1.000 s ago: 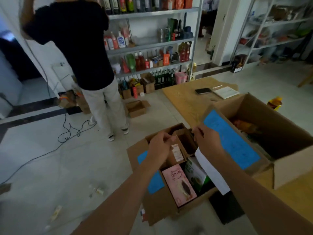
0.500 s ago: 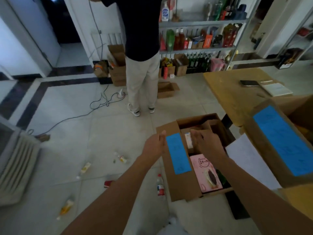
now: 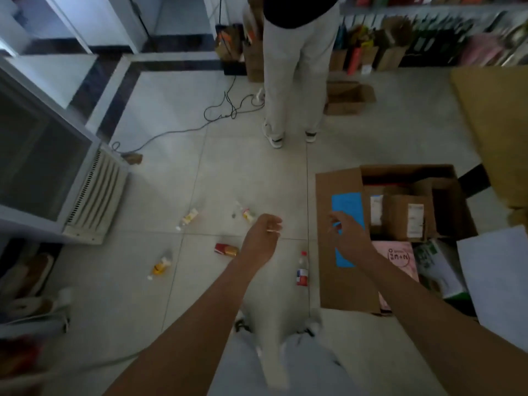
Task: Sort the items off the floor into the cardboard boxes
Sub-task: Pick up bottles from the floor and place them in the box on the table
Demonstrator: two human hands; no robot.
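The box [image 3: 337, 292] lies open on the floor, its left flap spread flat with a blue label [image 3: 347, 202] on it. The right hand [image 3: 347, 238] hovers over that flap and covers part of the label, its fingers loose and spread, gripping nothing. The left hand [image 3: 261, 237] hangs over the floor left of the box, fingers loosely curled, with nothing visible in them.

Inside the box sit two small brown cartons [image 3: 405, 220], a pink pack [image 3: 400, 257] nearer the wearer, and a green-and-white pack [image 3: 434, 264] to its right.

The items to sort are on the tiles left of the box. A bottle [image 3: 302, 270] with a red label lies just beside the flap. A red packet [image 3: 226, 249] lies further left, beyond the left hand. Three yellow packets [image 3: 191, 218] [image 3: 247, 214] [image 3: 161, 267] are scattered further from the box.

A white sheet [image 3: 497, 275] overlaps the right side of the box. Beyond the box, another person [image 3: 297, 81] stands with a cable [image 3: 228, 110] on the floor beside their feet.
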